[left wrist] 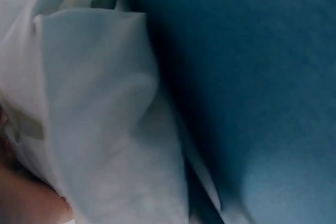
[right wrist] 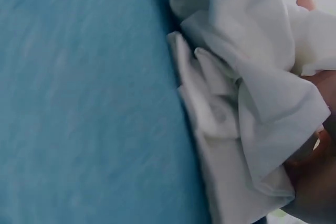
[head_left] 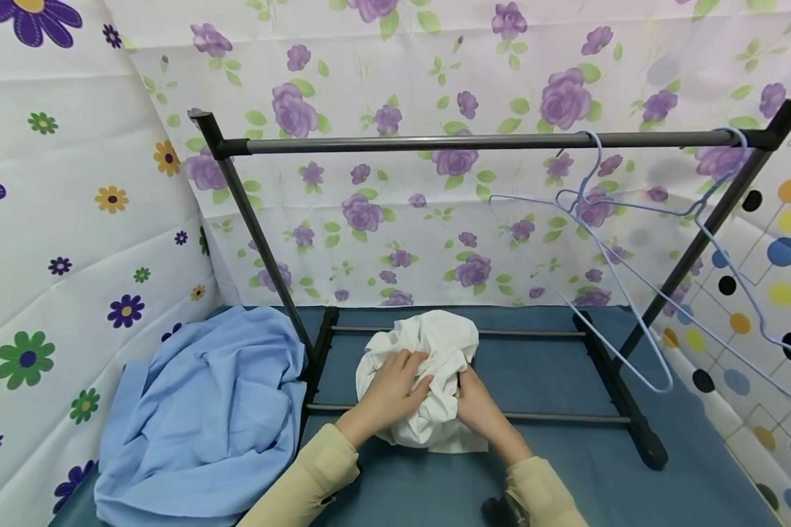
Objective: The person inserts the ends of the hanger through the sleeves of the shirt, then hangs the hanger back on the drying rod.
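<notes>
A crumpled white cloth [head_left: 444, 337] lies bunched between the rack's two lower bars in the head view. On its left side my left hand [head_left: 389, 393] grips the folds, thumb toward the middle. My right hand [head_left: 480, 406] holds the right side, its fingertips partly hidden by the fabric. In the left wrist view the white cloth [left wrist: 100, 93] hangs in broad folds, with a bit of the hand at the left edge. From the right wrist, the cloth [right wrist: 257, 40] shows layered edges close over the blue surface [right wrist: 89, 108], and the fingers are mostly covered.
A heap of light blue fabric [head_left: 211, 410] lies left of the rack. The metal rack's top bar [head_left: 395, 144] spans the scene. Two bluish wire hangers hang toward its right end, the nearer hanger [head_left: 633, 315] angled outward. Flowered curtains [head_left: 382, 241] stand behind.
</notes>
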`<action>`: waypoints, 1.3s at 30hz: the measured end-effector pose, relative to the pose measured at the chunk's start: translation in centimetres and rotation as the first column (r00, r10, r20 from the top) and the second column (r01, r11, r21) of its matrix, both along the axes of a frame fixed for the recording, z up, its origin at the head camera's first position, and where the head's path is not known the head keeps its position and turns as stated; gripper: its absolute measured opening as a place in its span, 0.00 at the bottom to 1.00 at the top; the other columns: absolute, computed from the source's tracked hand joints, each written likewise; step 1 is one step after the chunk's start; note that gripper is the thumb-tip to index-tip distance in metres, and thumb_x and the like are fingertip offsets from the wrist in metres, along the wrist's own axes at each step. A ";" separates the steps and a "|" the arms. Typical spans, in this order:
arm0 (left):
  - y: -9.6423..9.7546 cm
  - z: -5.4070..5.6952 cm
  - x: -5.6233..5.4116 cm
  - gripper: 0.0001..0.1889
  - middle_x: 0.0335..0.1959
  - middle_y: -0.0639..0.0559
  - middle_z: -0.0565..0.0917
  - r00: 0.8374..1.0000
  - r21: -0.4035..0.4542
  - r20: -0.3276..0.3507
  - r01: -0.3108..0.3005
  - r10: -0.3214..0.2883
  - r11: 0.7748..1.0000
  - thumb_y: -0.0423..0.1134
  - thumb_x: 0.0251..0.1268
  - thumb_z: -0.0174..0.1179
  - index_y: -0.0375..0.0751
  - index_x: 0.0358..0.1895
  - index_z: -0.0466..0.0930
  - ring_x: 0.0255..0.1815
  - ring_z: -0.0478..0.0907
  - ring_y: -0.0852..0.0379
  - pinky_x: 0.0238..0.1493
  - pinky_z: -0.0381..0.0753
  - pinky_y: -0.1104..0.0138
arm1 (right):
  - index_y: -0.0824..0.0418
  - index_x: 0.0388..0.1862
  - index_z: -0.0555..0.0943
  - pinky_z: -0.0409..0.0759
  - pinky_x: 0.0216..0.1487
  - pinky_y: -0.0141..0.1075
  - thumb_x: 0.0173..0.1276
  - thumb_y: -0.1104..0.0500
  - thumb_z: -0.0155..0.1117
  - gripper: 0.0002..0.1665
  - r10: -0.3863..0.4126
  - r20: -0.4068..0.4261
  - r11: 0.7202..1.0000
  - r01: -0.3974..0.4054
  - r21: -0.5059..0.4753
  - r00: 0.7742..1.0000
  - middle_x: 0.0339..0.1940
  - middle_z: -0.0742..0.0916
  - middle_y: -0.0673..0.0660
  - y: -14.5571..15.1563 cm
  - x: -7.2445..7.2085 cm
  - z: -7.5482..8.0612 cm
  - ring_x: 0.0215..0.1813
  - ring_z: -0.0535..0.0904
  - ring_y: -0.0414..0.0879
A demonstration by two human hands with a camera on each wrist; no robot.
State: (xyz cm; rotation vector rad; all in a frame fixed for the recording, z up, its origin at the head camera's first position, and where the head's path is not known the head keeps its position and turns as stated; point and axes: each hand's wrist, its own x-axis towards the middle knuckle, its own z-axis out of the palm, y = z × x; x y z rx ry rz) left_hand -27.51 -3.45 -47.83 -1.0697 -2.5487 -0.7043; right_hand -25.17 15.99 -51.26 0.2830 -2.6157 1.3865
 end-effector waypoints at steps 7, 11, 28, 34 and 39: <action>0.0 0.0 -0.3 0.20 0.49 0.41 0.75 0.999 -0.036 0.051 -0.010 0.011 0.999 0.43 0.79 0.53 0.37 0.65 0.72 0.48 0.73 0.45 0.51 0.75 0.53 | 0.74 0.76 0.59 0.64 0.70 0.59 0.70 0.55 0.65 0.44 0.016 0.045 1.000 -0.014 -0.026 0.999 0.72 0.69 0.75 0.0 0.0 -0.2 0.73 0.64 0.68; -0.1 0.2 -0.4 0.20 0.50 0.40 0.75 0.997 -0.032 0.073 -0.010 0.012 0.999 0.44 0.79 0.52 0.38 0.66 0.71 0.49 0.73 0.45 0.51 0.75 0.53 | 0.74 0.76 0.58 0.64 0.70 0.59 0.71 0.55 0.63 0.43 0.013 0.038 1.000 -0.012 -0.015 0.999 0.72 0.69 0.75 -0.1 -0.1 -0.2 0.73 0.64 0.67; 0.1 -0.4 0.0 0.21 0.51 0.41 0.76 0.994 -0.010 0.107 -0.037 0.038 0.999 0.46 0.79 0.51 0.38 0.67 0.71 0.52 0.73 0.45 0.54 0.73 0.51 | 0.74 0.75 0.62 0.67 0.68 0.59 0.74 0.55 0.62 0.39 -0.010 0.026 1.000 0.009 0.025 1.000 0.69 0.73 0.74 -0.4 0.6 -0.5 0.71 0.68 0.66; 0.3 -0.5 -0.2 0.21 0.51 0.41 0.76 0.993 -0.014 0.103 -0.056 0.058 0.998 0.46 0.79 0.52 0.39 0.67 0.71 0.51 0.73 0.44 0.54 0.74 0.51 | 0.73 0.74 0.63 0.69 0.66 0.59 0.74 0.57 0.61 0.36 0.015 0.003 0.999 -0.015 0.050 1.000 0.67 0.75 0.73 -0.4 0.4 -0.4 0.69 0.71 0.66; 0.6 -0.5 0.7 0.21 0.52 0.41 0.77 0.995 -0.081 0.025 -0.090 0.092 0.993 0.46 0.80 0.50 0.39 0.67 0.72 0.54 0.74 0.42 0.54 0.73 0.46 | 0.73 0.69 0.68 0.75 0.59 0.58 0.70 0.57 0.65 0.34 0.020 0.007 0.997 -0.021 0.076 1.000 0.60 0.81 0.72 0.0 0.6 -0.4 0.62 0.78 0.66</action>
